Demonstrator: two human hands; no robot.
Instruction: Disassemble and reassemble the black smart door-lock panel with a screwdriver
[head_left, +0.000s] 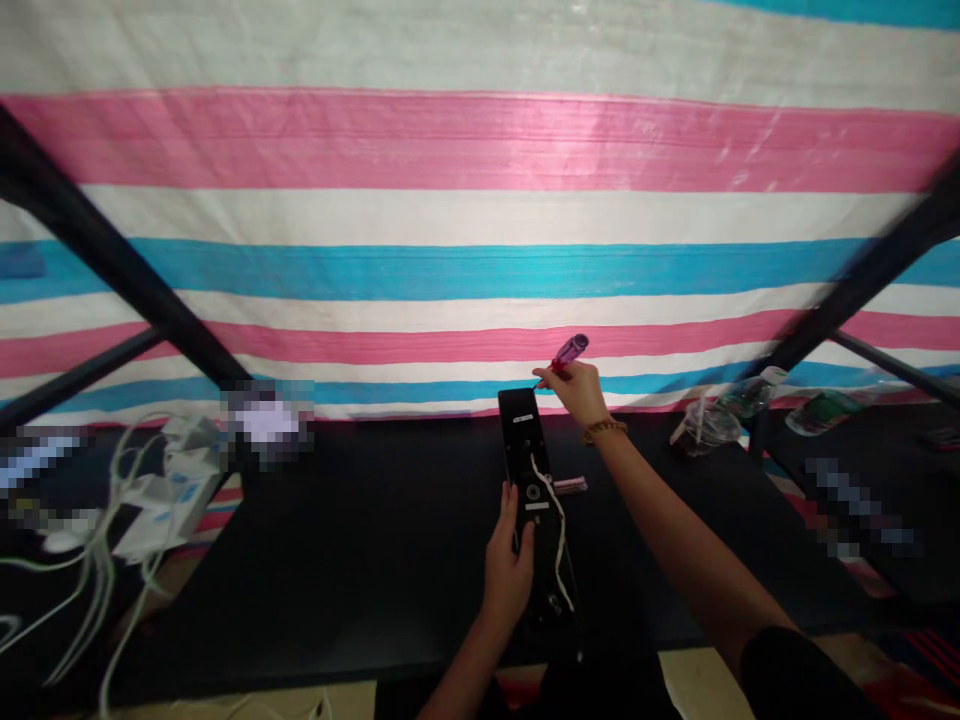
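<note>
My right hand [576, 390] is closed around a screwdriver [568, 352] with a purple-red handle. The screwdriver tilts, its shaft pointing down to the far end of a long black door-lock panel [519, 430]. Whether the tip touches a screw is too small to tell. With fingers along its left edge and thumb on top, my left hand [510, 560] grips the panel. A white cable [559, 520] runs over the panel's face towards its near end. From the panel's right side a pinkish, shiny bar [570, 485] sticks out.
The panel lies on a black table [360, 560]. A clear plastic cup [705, 428] and a plastic bottle [754, 393] stand at the back right. White boxes [169, 500] and tangled white cables [97, 540] are at the left. Behind hangs a striped sheet [480, 270] between black frame bars.
</note>
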